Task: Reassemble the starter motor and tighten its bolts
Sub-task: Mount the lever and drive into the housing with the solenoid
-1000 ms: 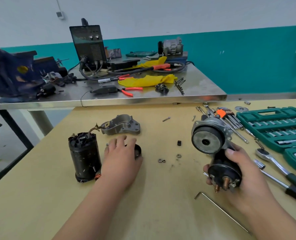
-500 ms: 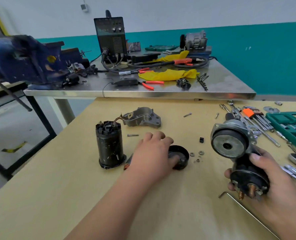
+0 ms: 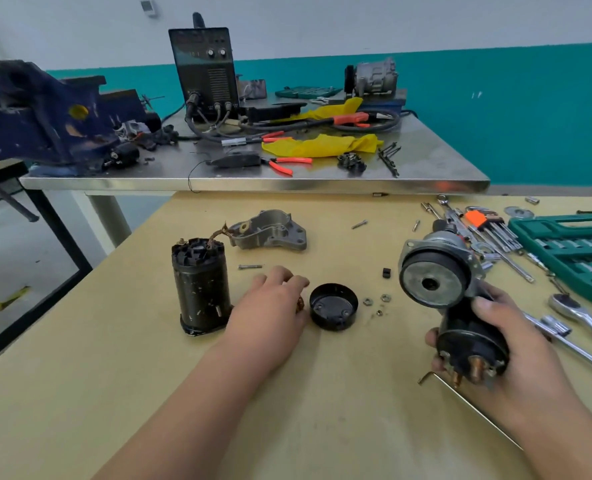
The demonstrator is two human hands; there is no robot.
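- My right hand holds the starter front assembly up above the wooden table. Its fingers and thumb are curled round the black solenoid, and the round grey face points toward me.
- My left hand lies palm down on the table, between the motor body and the end cap. A copper-coloured part shows under the bent fingers; I cannot tell if they grip it.
- The motor body stands upright. The black end cap lies with its open side up, just beside the left hand.
- The grey housing lies behind them, with a bolt near it.
- Small nuts lie between the end cap and the assembly.
- At the right are a ratchet and a green socket case.
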